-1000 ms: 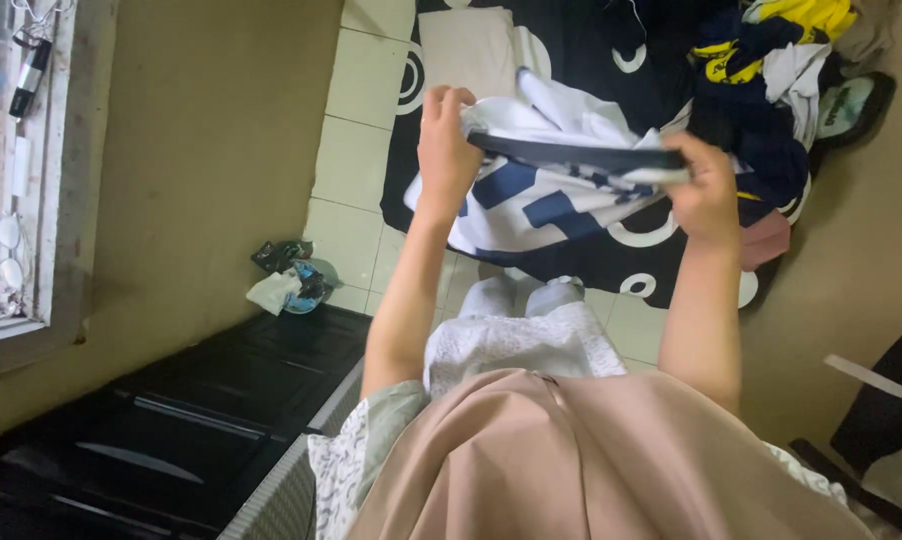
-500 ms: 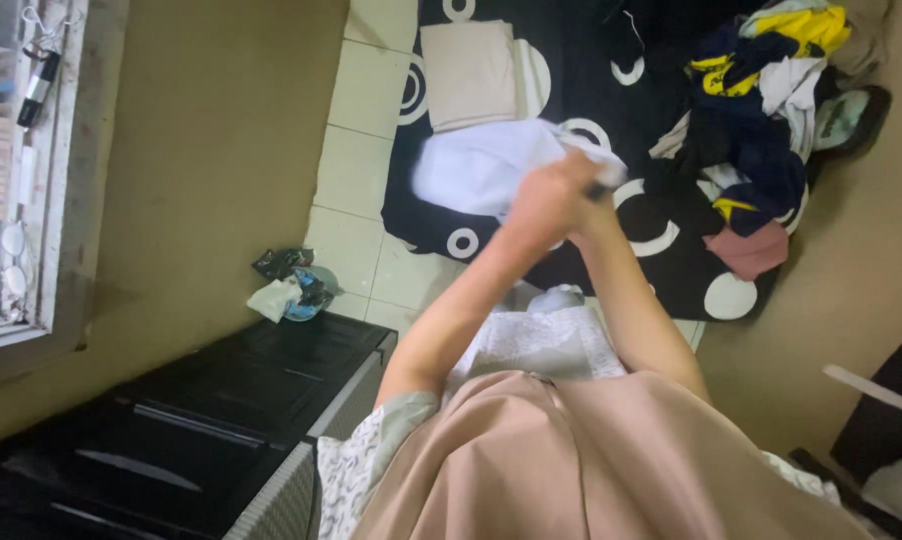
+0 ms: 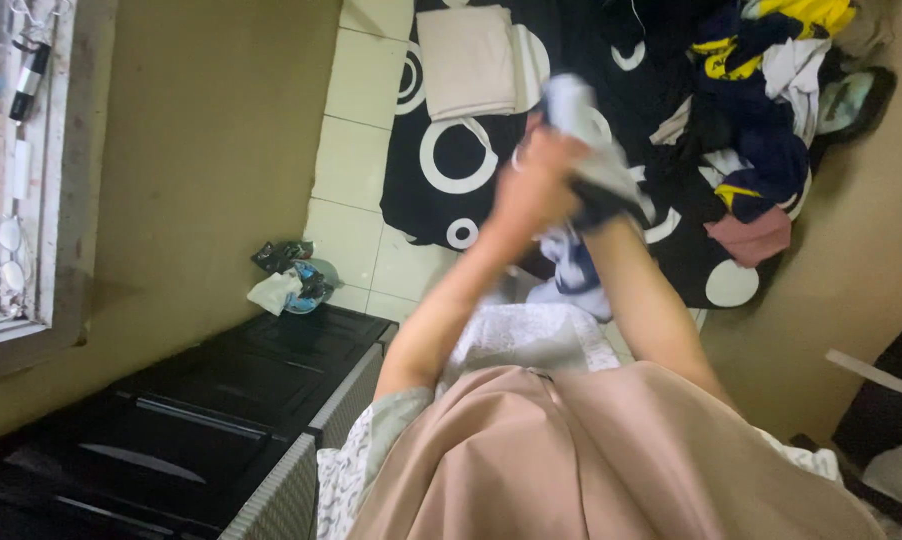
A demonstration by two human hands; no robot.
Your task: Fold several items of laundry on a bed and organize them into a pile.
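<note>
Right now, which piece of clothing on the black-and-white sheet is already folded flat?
The beige piece at the sheet's top left: a neat flat rectangle lying alone, while the other clothes sit crumpled in a heap at the right.

Your hands were wide apart a second ago, stretching the garment flat between them. Now they're together: left hand and right hand meet in front of you, both closed on the cloth. The garment went from a spread sheet to a bunched, folded bundle; white end sticks up above your left hand, dark blue-and-white part hangs below the wrists. Half a second ago the hands had already met lower down, over the white spread of cloth; they now sit higher. Forearms converge instead of running parallel.
</note>
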